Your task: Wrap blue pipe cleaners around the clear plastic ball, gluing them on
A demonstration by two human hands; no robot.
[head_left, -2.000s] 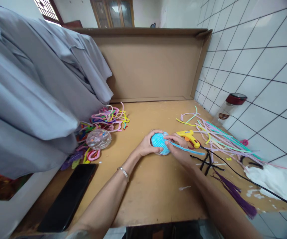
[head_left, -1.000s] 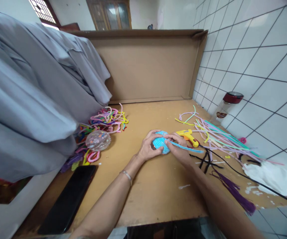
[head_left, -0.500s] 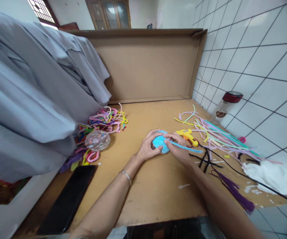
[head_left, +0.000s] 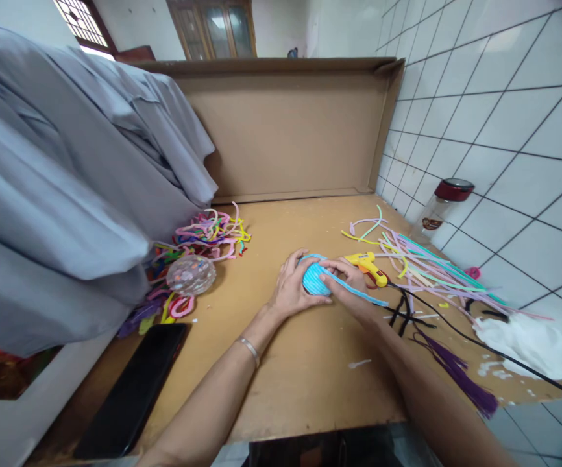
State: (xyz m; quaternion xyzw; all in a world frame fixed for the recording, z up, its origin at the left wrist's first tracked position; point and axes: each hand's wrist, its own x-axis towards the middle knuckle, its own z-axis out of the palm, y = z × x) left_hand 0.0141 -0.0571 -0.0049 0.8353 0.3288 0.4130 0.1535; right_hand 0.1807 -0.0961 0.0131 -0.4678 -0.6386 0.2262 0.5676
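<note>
A rounded piece covered in bright blue pipe cleaner [head_left: 315, 279] is between both hands above the wooden table. My left hand [head_left: 291, 285] curls around its left side, thumb along the lower edge. At its right side, my right hand [head_left: 348, 282] pinches a blue pipe cleaner strand [head_left: 359, 292], whose loose end runs to the right over the hand. Just beyond the right hand lies a yellow glue gun [head_left: 369, 266] with a black cord. Black pipe cleaners [head_left: 400, 314] rest right of the right wrist.
Colourful pipe cleaners [head_left: 213, 233], a clear decorated ball [head_left: 191, 275] and a black phone [head_left: 132, 389] lie left. On the right are pastel pipe cleaners [head_left: 427, 266], a jar [head_left: 439, 207], a purple tassel [head_left: 461, 373] and white cloth [head_left: 537, 344]. Cardboard [head_left: 291, 130] stands behind.
The blue-covered piece has turned slightly in my hands, and its dark left edge is now hidden. My left thumb has shifted lower. The strand's loose end has dropped and moved slightly left.
</note>
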